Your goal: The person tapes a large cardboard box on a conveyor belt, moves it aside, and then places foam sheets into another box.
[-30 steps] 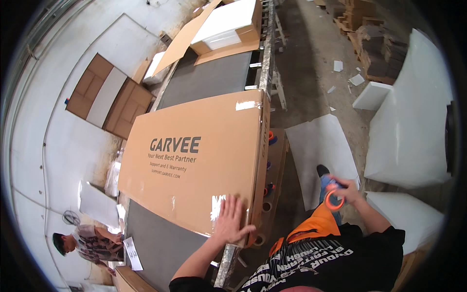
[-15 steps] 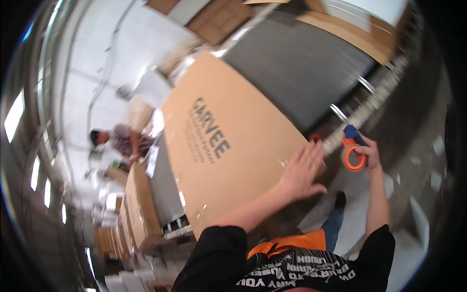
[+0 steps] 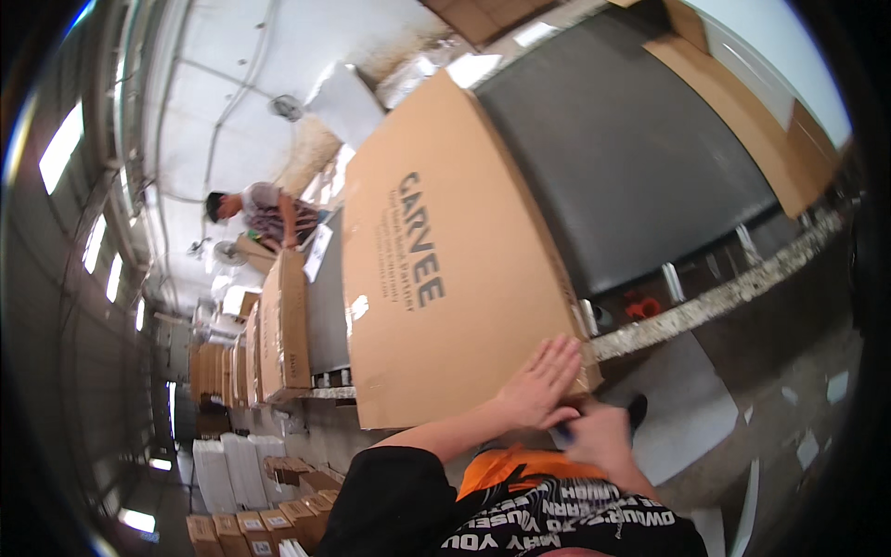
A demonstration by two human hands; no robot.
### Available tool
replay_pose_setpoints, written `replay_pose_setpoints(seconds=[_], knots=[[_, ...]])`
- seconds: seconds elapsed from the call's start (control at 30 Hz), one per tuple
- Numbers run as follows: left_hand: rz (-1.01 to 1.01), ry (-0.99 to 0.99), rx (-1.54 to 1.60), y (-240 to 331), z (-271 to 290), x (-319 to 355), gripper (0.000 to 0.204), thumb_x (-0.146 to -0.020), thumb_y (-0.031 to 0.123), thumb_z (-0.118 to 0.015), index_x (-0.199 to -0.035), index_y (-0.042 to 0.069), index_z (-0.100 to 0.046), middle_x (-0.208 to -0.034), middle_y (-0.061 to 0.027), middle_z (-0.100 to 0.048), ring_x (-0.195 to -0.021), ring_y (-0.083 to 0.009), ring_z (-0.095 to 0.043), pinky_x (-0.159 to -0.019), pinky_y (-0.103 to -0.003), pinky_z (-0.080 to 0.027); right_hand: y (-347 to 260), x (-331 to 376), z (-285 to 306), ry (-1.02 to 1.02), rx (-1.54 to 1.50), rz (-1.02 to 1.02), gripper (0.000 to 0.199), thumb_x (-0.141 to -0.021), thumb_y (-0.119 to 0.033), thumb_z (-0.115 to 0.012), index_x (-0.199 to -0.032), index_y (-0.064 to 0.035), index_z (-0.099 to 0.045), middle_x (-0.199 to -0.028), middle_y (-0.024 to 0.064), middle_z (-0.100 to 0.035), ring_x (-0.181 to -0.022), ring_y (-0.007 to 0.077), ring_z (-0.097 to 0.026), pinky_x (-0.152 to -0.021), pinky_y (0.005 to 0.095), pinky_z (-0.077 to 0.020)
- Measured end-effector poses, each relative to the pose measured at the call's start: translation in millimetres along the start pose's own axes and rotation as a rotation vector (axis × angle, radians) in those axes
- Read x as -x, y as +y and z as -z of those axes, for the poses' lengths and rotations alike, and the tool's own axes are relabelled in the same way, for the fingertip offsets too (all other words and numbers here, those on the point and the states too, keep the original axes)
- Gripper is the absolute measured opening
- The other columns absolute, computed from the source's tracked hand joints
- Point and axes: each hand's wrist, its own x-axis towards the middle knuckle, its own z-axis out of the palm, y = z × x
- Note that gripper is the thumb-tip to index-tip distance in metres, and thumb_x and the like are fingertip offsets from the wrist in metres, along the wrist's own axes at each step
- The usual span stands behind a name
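A large flat brown carton (image 3: 464, 251) with dark printing lies on the conveyor in front of me. My left hand (image 3: 541, 382) rests flat on its top near the close right corner, fingers stretched out and holding nothing. Just below that corner, at the carton's end, my right hand (image 3: 599, 434) is closed around a tape dispenser (image 3: 562, 430). Only a small blue bit of the dispenser shows; the carton edge and my hands hide the rest. Glossy clear tape (image 3: 583, 381) catches the light on the carton's end by my left fingers.
The dark conveyor belt (image 3: 622, 139) runs past the carton, edged by a worn rail (image 3: 724, 302). An orange-red object (image 3: 642, 305) sits by the rollers. An open carton (image 3: 742, 111) stands at far right. Left, a person (image 3: 269, 213) works beside more cartons (image 3: 283, 325); stacked boxes (image 3: 269, 527) stand lower left.
My right hand has brought the tape dispenser from out at the right in to the carton's near end. My left hand stays flat on the carton. The view has shifted.
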Motion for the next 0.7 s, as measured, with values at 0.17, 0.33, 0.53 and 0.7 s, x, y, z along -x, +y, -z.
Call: replay_pose_setpoints(seconds=[0.17,0.33,0.53,0.7], knots=[[0.085,0.007,-0.011,2.1,-2.3,14.3,0.086,-0.08,0.04,-0.071,-0.139,-0.011,-0.036,-0.149,-0.0303,-0.032,-0.142,-0.0451,-0.027,-0.117,-0.056,-0.018,32.8,22.1,6.6,-0.343,-0.589,0.04,0.059,-0.067,-0.029,-0.074,-0.124,-0.0151,-0.065,-0.12,0.0112,-0.066,-0.109,0.0254,-0.065,-0.091,0.0399,-0.0513],[0.038,0.074,-0.033,3.2,-2.5,3.4,0.085,-0.081,0.043,-0.07,-0.139,-0.011,-0.038,-0.147,-0.0304,-0.037,-0.141,-0.0441,-0.03,-0.116,-0.057,-0.016,158.2,-3.4,58.1,0.511,-0.668,-0.227,0.052,-0.067,-0.007,-0.074,-0.117,0.0022,-0.066,-0.113,0.0116,-0.068,-0.104,0.0185,-0.063,-0.092,0.0318,-0.0484],[0.125,0.054,-0.064,5.1,-4.8,18.0,0.087,-0.086,0.053,-0.062,-0.138,-0.012,-0.038,-0.147,-0.0304,-0.036,-0.142,-0.0426,-0.03,-0.117,-0.056,-0.012,124.0,16.7,-0.5,-0.287,-1.062,0.051,0.057,-0.061,-0.014,-0.079,-0.117,-0.0096,-0.071,-0.119,0.0132,-0.068,-0.109,0.0275,-0.065,-0.098,0.0338,-0.047],[0.082,0.125,0.016,-4.9,-1.9,12.9,0.077,-0.093,0.046,-0.054,-0.141,-0.012,-0.036,-0.151,-0.028,-0.033,-0.144,-0.0416,-0.026,-0.118,-0.052,-0.015,-4.5,-39.7,-97.8,-0.261,-0.066,0.083,0.031,-0.068,-0.033,-0.067,-0.091,-0.0123,-0.071,-0.1,0.0157,-0.068,-0.082,0.0366,-0.066,-0.068,0.0443,-0.0524]])
